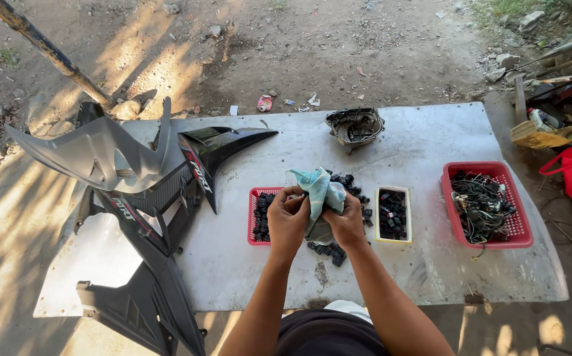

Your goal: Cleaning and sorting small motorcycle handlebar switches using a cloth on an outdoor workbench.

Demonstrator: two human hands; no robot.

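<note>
- The left hand [288, 221] and the right hand [347, 223] are both curled shut on a light blue cloth [320, 192], fingers pinching its folds above the worktop [424, 264]
- At 6 o'clock under the hands, small black parts [329, 252] lie loose on the grey surface
- At 9 o'clock, a small red tray [254, 217] holds more black parts
- At 3 o'clock, a cream tray [392, 213] holds black pieces; further out, a red basket [520, 227] holds tangled wires
- At 12 o'clock sits a grey metal casing [355, 126]
- Far at 9 o'clock, black and grey motorcycle fairings [137, 191] lean on the worktop's edge
</note>
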